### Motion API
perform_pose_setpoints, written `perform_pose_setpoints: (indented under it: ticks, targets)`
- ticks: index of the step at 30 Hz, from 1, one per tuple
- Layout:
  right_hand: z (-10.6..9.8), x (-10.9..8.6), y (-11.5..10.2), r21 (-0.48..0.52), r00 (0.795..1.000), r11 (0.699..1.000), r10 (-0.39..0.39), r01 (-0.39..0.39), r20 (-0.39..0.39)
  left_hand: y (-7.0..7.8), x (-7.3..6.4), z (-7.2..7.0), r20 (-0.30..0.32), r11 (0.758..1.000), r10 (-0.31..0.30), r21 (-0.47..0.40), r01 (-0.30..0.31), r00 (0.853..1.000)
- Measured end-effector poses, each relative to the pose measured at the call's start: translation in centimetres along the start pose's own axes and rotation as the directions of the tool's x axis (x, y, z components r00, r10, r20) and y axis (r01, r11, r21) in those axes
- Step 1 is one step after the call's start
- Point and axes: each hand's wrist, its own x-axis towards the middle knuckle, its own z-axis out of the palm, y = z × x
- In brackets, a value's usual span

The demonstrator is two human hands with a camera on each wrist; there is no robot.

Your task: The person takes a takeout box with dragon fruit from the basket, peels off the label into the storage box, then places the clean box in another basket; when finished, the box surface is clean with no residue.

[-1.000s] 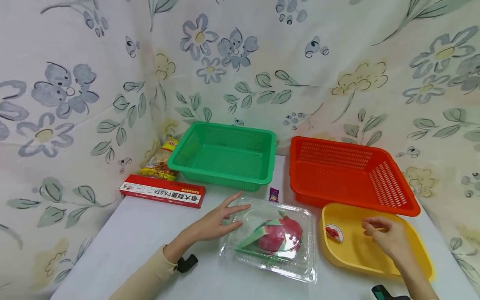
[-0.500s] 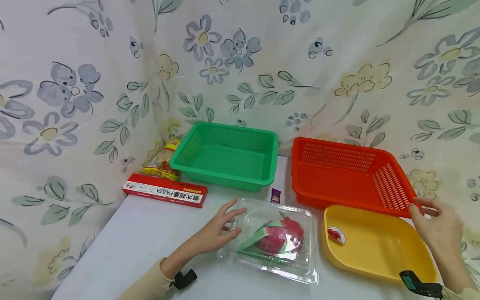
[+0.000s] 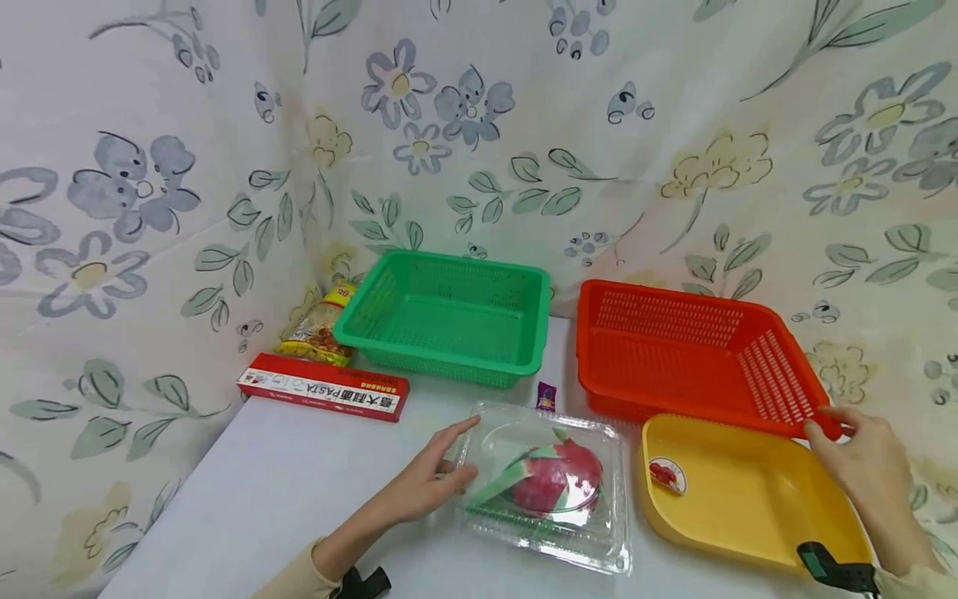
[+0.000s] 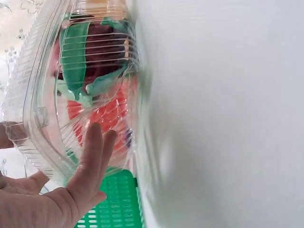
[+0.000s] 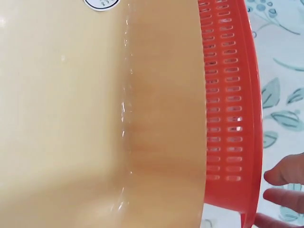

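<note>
Currently before you: one white tabletop [image 3: 284,482], backed and flanked on the left by floral fabric [image 3: 584,125] printed with blue-grey flowers, yellow blooms and green leaves.

Item: clear plastic clamshell [image 3: 617,491], front centre, holding a red-and-green dragon fruit [image 3: 555,484]. Your left hand [image 3: 421,482] is at its left side, fingers spread and nearly straight, gripping nothing.

Item: red slotted basket [image 3: 666,366], rear right. Your right hand [image 3: 866,462] is at its near right corner, fingers slightly bent with a narrow gap to the thumb; you cannot tell whether they have hold of the rim.

Item: yellow basin [image 3: 748,507], just in front of the basket, with a round-edged sticker [image 3: 666,475] inside its left end.

Item: green basket [image 3: 449,324], rear centre.

Item: red pasta box [image 3: 323,387], lying flat at left; behind it, a yellow-ended food bag [image 3: 318,329] beside the green basket.

Item: small purple packet [image 3: 546,397], just behind the clamshell.
</note>
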Motion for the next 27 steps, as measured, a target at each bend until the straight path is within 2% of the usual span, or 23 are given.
perform_pose_setpoints:
  ticks: [3,10,20,27]
  targets:
    - [0.0,0.0,0.0,0.012,1.000,1.000,-0.015,0.015,0.006,0.0,-0.2,0.1,0.018,0.996,-0.018,-0.082,0.020,1.000]
    - [0.2,-0.1,0.0,0.049,0.998,0.997,-0.059,0.060,-0.021,-0.2,-0.4,0.1,0.000,0.993,-0.031,-0.118,0.031,1.000]
    - [0.1,-0.1,-0.4,0.050,0.999,0.998,0.039,-0.040,0.017,0.3,-0.3,0.8,-0.082,0.982,-0.056,-0.187,0.040,0.995]
    - [0.4,-0.6,-0.2,0.057,0.998,0.997,0.043,-0.045,0.037,0.3,-0.6,1.4,-0.136,0.972,-0.085,-0.231,0.052,0.987]
